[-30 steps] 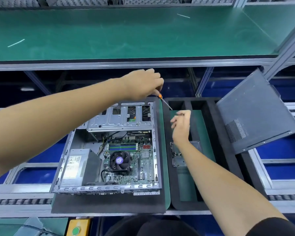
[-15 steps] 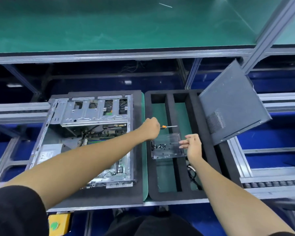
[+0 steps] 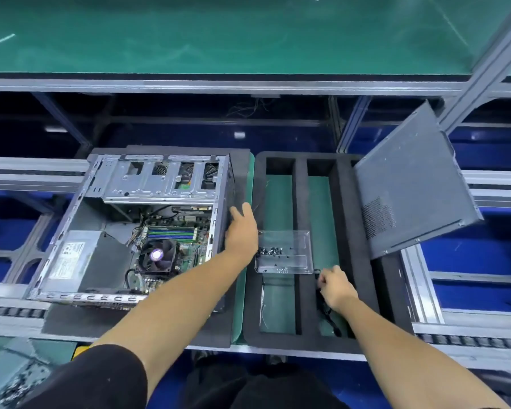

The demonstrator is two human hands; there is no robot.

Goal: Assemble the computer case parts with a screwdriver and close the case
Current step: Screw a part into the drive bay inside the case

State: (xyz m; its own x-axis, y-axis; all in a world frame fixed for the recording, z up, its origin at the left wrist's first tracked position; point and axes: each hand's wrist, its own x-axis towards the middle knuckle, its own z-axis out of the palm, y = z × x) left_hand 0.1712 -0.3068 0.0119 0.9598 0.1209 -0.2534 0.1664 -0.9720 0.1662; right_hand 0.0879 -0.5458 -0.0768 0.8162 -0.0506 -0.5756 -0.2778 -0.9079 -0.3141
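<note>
Case (image 3: 148,225) lies open on the left, side panel (image 3: 410,184) propped far right, so closing remains. Left hand (image 3: 242,231) spread empty against the case wall; right hand (image 3: 335,286) pinches a dark cable (image 3: 329,315) near the screw tray (image 3: 283,252).

Head view, forward-down, close overhead

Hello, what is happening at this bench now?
A person is assembling an open computer case. The left hand, open, rests at the case's right edge. The right hand grips a black cable in the foam tray, beside a clear box of screws. The side panel is still off, leaning at the right.
</note>
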